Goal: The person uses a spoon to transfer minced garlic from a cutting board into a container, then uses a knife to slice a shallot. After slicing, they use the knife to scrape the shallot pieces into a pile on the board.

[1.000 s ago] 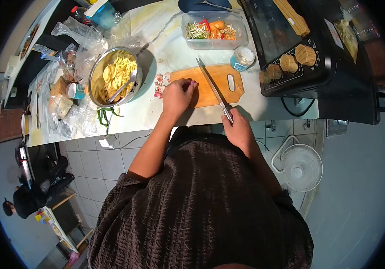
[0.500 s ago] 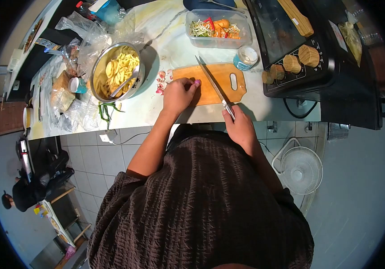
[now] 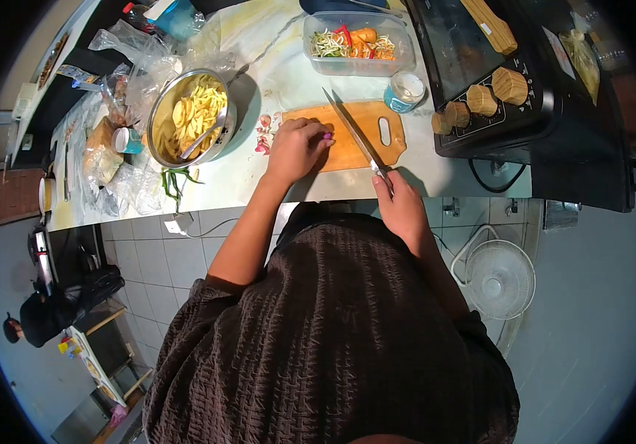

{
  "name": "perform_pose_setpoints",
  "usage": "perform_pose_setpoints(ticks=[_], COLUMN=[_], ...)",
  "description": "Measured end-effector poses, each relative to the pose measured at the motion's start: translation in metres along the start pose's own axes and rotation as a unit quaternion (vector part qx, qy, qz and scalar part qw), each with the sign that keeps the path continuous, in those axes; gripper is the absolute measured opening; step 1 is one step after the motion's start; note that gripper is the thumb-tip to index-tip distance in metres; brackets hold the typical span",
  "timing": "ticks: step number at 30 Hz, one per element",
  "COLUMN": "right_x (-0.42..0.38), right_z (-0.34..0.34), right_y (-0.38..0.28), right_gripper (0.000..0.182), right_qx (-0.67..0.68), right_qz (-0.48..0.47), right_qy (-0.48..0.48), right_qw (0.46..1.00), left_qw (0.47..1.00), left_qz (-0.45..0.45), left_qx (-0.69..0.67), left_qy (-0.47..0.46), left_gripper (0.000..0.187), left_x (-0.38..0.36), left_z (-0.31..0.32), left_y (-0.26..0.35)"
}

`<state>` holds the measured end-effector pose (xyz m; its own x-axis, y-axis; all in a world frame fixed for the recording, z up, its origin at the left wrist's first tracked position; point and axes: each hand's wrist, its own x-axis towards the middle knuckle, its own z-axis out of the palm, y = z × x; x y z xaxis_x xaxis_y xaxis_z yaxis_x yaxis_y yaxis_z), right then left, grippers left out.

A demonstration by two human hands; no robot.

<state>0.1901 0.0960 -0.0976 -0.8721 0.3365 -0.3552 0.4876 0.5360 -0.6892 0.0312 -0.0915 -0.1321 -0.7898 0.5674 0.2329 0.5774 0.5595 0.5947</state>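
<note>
My left hand [image 3: 295, 151] is closed around a small purple shallot [image 3: 327, 137] over the left part of the wooden cutting board [image 3: 359, 157]. In my right hand [image 3: 401, 203] is the handle of a long knife [image 3: 354, 132]. Its blade slants up and left across the board, apart from the shallot. Reddish shallot peels [image 3: 262, 135] lie on the counter left of the board. Beyond them stands a metal bowl [image 3: 223, 144] of sliced yellow pieces with a spoon [image 3: 205, 135] in it.
A clear plastic container [image 3: 359, 67] with cut vegetables stands behind the board, beside a small jar [image 3: 404, 92]. A black oven [image 3: 555, 133] with wooden knobs borders the right. Green chillies [image 3: 173, 185] and plastic bags [image 3: 136, 189] lie left. Another person [image 3: 44, 318] is at far left.
My left fingers have shifted slightly around the shallot. My right hand and the knife have moved a little to the right and down.
</note>
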Motion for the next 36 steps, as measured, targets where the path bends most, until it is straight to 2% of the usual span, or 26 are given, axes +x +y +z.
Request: perform_pose_setpoints(ticks=[3, 5, 8, 9, 11, 12, 14, 17, 21, 23, 24, 26, 29, 36], right_x=[0.000, -0.002, 0.001, 0.002, 0.005, 0.007, 0.012, 0.018, 0.032, 0.035, 0.036, 0.037, 0.035, 0.032], right_z=[-0.002, -0.003, -0.013, -0.019, -0.032, -0.034, -0.039, -0.047, -0.052, -0.054, -0.054, -0.055, -0.055, -0.047], right_y=[0.003, 0.008, 0.010, 0.009, 0.004, 0.002, -0.003, -0.016, -0.013, -0.012, -0.012, -0.012, -0.017, -0.011], right_gripper=[0.036, 0.035, 0.031, 0.031, 0.030, 0.030, 0.028, 0.029, 0.031, 0.032, 0.032, 0.032, 0.031, 0.029], right_qx=[0.000, 0.003, -0.012, -0.011, -0.054, -0.055, -0.151, -0.167, -0.167, -0.155, -0.155, -0.152, -0.162, -0.154], right_qz=[-0.002, -0.054, -0.090, -0.089, -0.122, -0.120, -0.170, -0.173, -0.183, -0.192, -0.191, -0.185, -0.181, -0.207], right_qy=[-0.003, 0.044, 0.043, 0.042, -0.012, -0.014, 0.015, -0.018, -0.039, -0.032, -0.031, -0.043, -0.041, -0.017], right_qw=[1.000, 0.998, 0.995, 0.995, 0.991, 0.991, 0.974, 0.971, 0.968, 0.969, 0.969, 0.970, 0.969, 0.966], left_qw=[0.999, 0.999, 0.999, 0.999, 0.997, 0.994, 0.992, 0.980, 0.972, 0.952, 0.952, 0.947, 0.952, 0.950], left_qz=[0.043, 0.027, 0.024, 0.029, 0.039, 0.050, 0.052, 0.129, 0.111, 0.086, 0.087, 0.093, 0.140, 0.140], left_qx=[0.023, 0.016, 0.041, 0.030, 0.064, 0.098, 0.111, 0.147, 0.174, 0.224, 0.224, 0.227, 0.171, 0.142], left_qy=[0.003, -0.012, 0.014, 0.015, 0.009, 0.007, 0.012, -0.045, -0.114, -0.189, -0.190, -0.206, -0.210, -0.240], left_gripper=[0.028, 0.037, 0.045, 0.054, 0.056, 0.058, 0.059, 0.054, 0.047, 0.035, 0.035, 0.023, 0.021, 0.022], left_x=[0.003, 0.004, 0.002, 0.003, 0.009, 0.010, 0.015, 0.024, 0.032, 0.038, 0.040, 0.043, 0.044, 0.052], left_z=[0.001, -0.006, -0.032, -0.042, -0.067, -0.073, -0.070, -0.057, -0.034, -0.034, -0.033, -0.029, -0.029, -0.033], left_y=[-0.001, -0.002, 0.003, 0.005, 0.016, 0.020, 0.023, 0.023, 0.016, 0.022, 0.020, 0.014, 0.002, -0.002])
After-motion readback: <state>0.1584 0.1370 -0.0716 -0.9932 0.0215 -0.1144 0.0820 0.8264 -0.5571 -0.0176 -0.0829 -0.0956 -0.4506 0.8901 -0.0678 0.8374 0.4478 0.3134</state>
